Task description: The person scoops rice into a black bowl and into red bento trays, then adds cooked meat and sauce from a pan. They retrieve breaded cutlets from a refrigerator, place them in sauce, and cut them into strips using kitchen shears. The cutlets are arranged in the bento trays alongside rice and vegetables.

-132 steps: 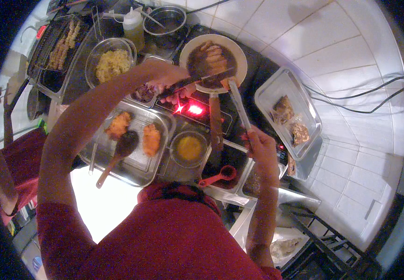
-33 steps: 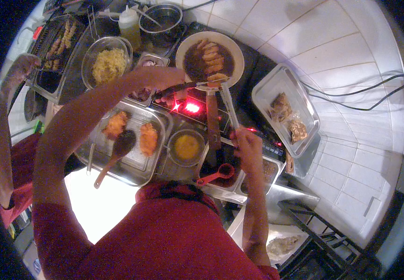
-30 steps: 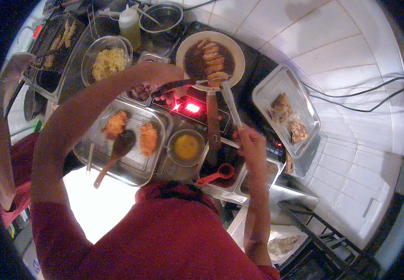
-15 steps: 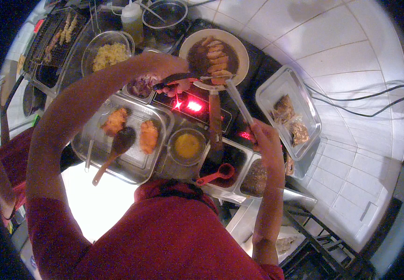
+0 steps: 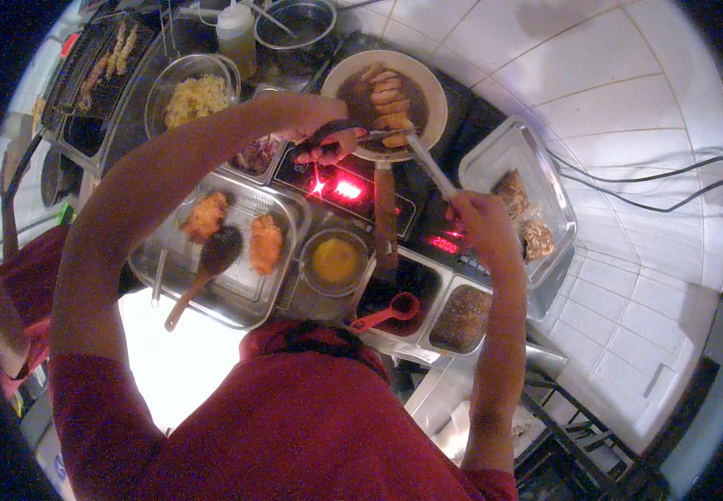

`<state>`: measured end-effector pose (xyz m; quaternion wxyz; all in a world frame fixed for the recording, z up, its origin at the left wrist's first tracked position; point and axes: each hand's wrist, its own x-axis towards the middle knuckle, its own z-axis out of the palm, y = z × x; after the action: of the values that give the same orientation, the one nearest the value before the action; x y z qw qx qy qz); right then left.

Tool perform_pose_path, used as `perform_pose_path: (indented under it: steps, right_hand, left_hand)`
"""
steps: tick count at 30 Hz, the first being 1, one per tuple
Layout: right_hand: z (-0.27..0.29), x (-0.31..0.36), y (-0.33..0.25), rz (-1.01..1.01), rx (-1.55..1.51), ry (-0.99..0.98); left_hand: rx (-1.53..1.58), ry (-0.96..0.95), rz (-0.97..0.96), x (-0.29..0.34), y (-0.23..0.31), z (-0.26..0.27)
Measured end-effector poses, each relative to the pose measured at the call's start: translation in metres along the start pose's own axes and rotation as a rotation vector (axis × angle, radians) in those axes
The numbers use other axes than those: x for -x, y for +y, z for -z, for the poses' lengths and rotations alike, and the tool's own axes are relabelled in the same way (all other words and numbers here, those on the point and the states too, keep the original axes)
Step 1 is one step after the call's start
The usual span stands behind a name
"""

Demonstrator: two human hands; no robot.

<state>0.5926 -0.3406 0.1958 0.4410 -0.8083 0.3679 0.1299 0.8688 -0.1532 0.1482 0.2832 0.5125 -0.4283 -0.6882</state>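
Observation:
My left hand [image 5: 324, 140] is wrapped round the dark handles of a pair of scissors [image 5: 386, 134], whose blades reach over the near rim of a frying pan [image 5: 433, 88]. Sliced, browned meat [image 5: 390, 98] lies in a row in dark sauce inside it. From the right, my right hand [image 5: 480, 219] grips metal tongs [image 5: 432, 169], their tips at the nearest slices beside the scissor blades. A wooden pan handle [image 5: 385, 209] points toward me between my hands. Whether the blades are closed on meat is too small to tell.
A glowing red hob display [image 5: 347, 191] sits below my left hand. Nearby are a rack tray [image 5: 282, 292] with breaded pieces and a wooden spoon [image 5: 202, 280], a bowl of yellow liquid [image 5: 334, 260], a red measuring scoop [image 5: 403, 307], and a clear tub [image 5: 562, 213] against the tiled wall.
My left hand and the scissors have shifted slightly right, over the pan's near edge. My right hand has moved up and right with the tongs, uncovering more of the red digits beside it.

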Motion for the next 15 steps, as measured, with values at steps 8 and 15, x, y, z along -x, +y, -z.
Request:
perform_pose_path:
  steps: [8,15]
  right_hand:
    - [0.009,-0.007,-0.019,0.049,0.119,-0.044]
    - [0.007,-0.015,-0.028,0.13,0.31,-0.036]
  left_hand:
    - [0.225,0.161,0.224,-0.004,-0.009,-0.001]
    - [0.239,0.099,0.26,0.039,-0.002,-0.016]
